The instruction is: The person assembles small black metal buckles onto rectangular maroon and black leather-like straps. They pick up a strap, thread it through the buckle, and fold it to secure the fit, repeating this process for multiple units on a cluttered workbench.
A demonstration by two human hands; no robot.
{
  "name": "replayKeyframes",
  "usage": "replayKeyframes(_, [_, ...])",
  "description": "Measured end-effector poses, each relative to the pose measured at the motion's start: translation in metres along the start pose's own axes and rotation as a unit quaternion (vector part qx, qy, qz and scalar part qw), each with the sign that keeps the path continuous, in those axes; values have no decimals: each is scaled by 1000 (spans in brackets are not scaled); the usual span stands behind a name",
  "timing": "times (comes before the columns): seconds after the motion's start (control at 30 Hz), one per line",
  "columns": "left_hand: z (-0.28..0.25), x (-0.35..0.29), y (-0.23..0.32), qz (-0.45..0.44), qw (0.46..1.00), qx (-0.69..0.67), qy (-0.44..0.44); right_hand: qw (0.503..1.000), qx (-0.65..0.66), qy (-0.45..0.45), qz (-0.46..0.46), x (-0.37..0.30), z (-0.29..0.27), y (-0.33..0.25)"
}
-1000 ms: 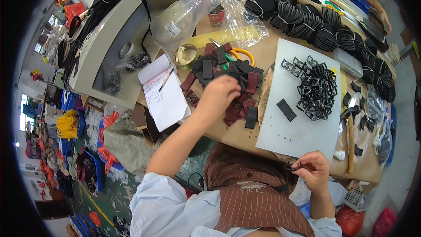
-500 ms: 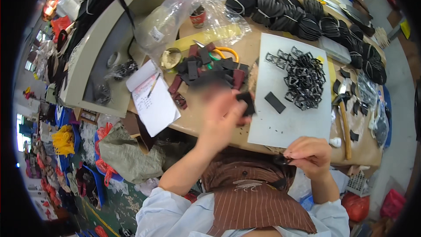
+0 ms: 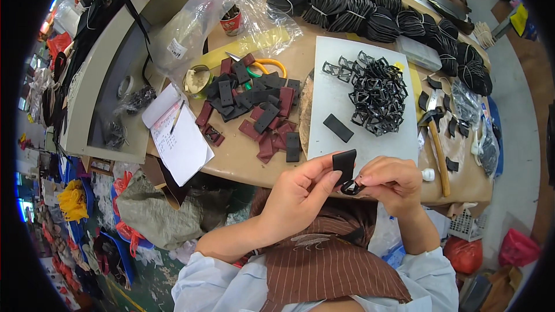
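Observation:
My left hand (image 3: 298, 196) pinches a black rectangular strap piece (image 3: 344, 164) upright near the table's front edge. My right hand (image 3: 391, 181) holds a small black metal buckle (image 3: 349, 187) against the strap's lower end. Just beyond lies a white board (image 3: 329, 138) with one black strap piece (image 3: 338, 127) on it and a heap of black buckles (image 3: 376, 93). To the left of the board is a loose pile of black and dark red strap pieces (image 3: 254, 110).
A hammer (image 3: 436, 138) lies right of the board. Yellow-handled scissors (image 3: 263, 66), a notepad with pen (image 3: 176, 133), clear plastic bags (image 3: 196, 23) and bundled black straps (image 3: 393, 20) fill the table. A grey machine (image 3: 101, 81) stands left. Bags litter the floor.
My left hand has left the strap pile and come back to my chest with one black piece. It now meets my right hand, which held the buckle throughout.

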State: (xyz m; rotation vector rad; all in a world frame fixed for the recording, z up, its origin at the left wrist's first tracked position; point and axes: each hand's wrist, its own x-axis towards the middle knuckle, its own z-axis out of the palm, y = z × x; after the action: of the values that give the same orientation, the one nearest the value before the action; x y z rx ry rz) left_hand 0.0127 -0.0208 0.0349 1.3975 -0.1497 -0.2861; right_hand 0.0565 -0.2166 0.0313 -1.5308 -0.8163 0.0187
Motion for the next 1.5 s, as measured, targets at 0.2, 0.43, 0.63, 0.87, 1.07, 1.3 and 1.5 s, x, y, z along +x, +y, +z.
replayKeyframes(0.2, [4,-3,-1,-10,998,55,-10,996,3,13,90,1,1,2])
replayKeyframes(0.43, [12,-2,-21,-11,998,-29,59,993,-64,33,97,-9,9,12])
replayKeyframes(0.63, [4,-8,-27,-57,992,-111,-25,993,-35,47,100,-17,12,12])
replayKeyframes(0.87, [7,-12,-16,62,984,168,-3,983,1,55,173,-20,13,8])
replayKeyframes(1.07, [1,3,-21,65,966,252,-6,926,165,-5,340,-14,14,18])
replayKeyframes(1.3, [-7,5,-40,4,998,-4,55,899,307,93,297,-28,21,19])
replayKeyframes(1.5, [4,5,-42,45,985,-69,151,922,227,164,269,-27,32,14])
